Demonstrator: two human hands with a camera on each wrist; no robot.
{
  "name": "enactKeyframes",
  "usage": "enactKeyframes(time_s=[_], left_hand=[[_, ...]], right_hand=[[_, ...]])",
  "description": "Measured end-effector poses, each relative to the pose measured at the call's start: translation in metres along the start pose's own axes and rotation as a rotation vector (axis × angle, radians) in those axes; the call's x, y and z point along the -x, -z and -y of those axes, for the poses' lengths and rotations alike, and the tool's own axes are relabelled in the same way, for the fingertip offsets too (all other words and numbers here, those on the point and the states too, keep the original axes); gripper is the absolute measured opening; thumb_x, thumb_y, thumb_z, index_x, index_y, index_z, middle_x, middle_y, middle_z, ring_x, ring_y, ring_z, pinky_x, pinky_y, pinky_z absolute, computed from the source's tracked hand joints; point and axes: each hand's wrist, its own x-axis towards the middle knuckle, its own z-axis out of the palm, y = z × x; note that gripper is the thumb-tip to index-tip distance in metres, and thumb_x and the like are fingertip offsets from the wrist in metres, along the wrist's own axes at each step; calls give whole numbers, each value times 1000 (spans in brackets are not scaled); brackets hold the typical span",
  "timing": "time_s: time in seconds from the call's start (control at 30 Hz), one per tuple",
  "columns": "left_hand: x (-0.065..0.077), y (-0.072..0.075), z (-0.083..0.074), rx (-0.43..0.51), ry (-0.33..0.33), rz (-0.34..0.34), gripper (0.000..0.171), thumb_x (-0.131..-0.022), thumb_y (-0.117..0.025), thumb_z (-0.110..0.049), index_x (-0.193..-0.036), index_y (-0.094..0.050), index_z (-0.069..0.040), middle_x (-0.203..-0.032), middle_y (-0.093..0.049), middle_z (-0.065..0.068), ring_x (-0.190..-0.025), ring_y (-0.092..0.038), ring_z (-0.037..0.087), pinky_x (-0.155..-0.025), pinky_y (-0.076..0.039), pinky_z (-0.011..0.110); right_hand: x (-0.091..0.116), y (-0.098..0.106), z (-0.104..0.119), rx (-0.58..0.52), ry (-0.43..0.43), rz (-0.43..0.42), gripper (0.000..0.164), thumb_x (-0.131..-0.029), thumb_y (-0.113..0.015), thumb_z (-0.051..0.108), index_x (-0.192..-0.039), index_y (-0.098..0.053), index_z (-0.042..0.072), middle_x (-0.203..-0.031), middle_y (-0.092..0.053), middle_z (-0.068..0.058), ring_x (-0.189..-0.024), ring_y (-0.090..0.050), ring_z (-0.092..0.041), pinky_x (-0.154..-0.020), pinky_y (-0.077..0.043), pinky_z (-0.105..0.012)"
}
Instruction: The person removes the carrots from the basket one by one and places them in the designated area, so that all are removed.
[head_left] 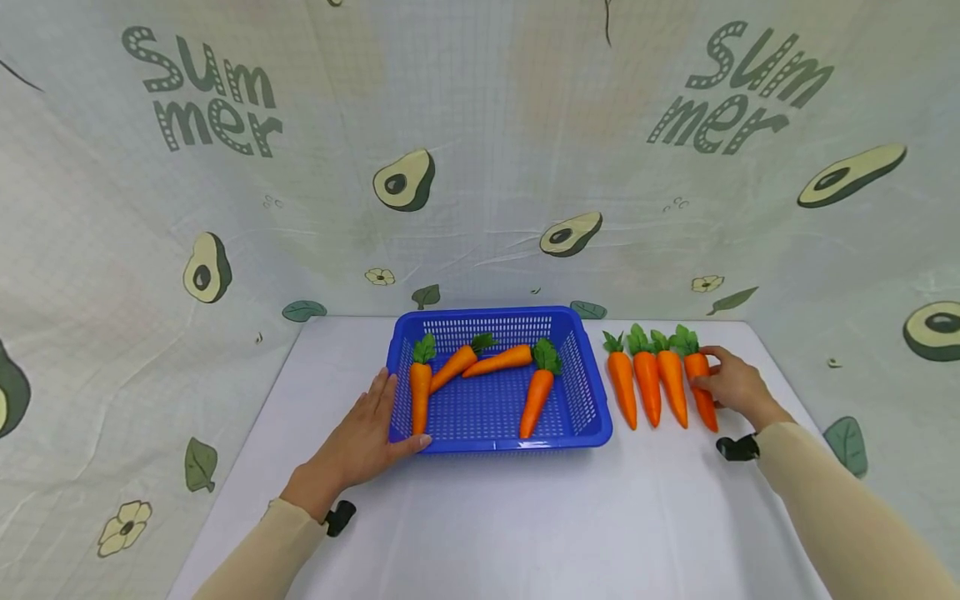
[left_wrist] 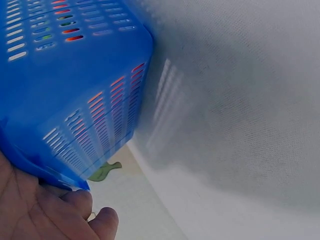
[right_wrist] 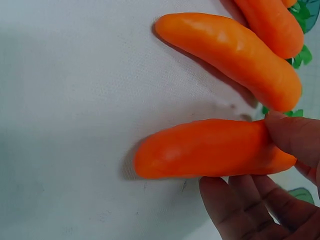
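My right hand (head_left: 731, 383) pinches the rightmost carrot (head_left: 701, 387) near its leafy top. In the right wrist view, the thumb lies on one side of this carrot (right_wrist: 210, 150) and the fingers along the other, its tip pointing away from the palm. Three more carrots (head_left: 672, 387) lie in a row to its left, leaves towards the back. My left hand (head_left: 360, 437) rests with outstretched fingers on the left rim of a blue plastic basket (head_left: 495, 446), thumb over the front corner. Several carrots (head_left: 536, 404) lie inside the basket, at differing angles.
Both the basket and the row of carrots are on a white table (head_left: 525, 525). Behind and beside it hangs a pale cloth (head_left: 480, 125) printed with avocados, leaves and lettering. The basket's slotted side wall (left_wrist: 95, 120) fills part of the left wrist view.
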Motion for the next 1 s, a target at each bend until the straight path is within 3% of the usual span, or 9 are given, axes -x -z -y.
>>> enactKeyframes(time_s=[0.4,0.7,1.0], left_hand=[[-1,-2,2,4,-1,-2,122,-73,-39,-91,-158,2,-13,-166,5,10,-151,-14,37,-118,-21,54],[-1,-1,3,-1,-21,-24,120,-76,-42,-88,-158,0,-12,-166,4,10,-151,-13,35,-120,-17,54],[-1,0,2,-32,-31,-34,122,-74,-36,-91,-158,-2,-10,-166,1,12,-152,-10,34,-121,-17,54]], right_hand=[[0,-2,0,17,24,25,79,-92,-66,34,-150,-25,-1,-131,-42,-39,-84,-65,-27,-71,-60,-37],[2,-3,0,96,28,-34,85,-91,-64,42,-148,-23,-7,-134,-40,-40,-106,-54,-46,-91,-47,-61],[6,-3,4,112,43,-95,78,-93,-63,36,-145,-27,-9,-132,-41,-39,-109,-49,-51,-89,-47,-64]])
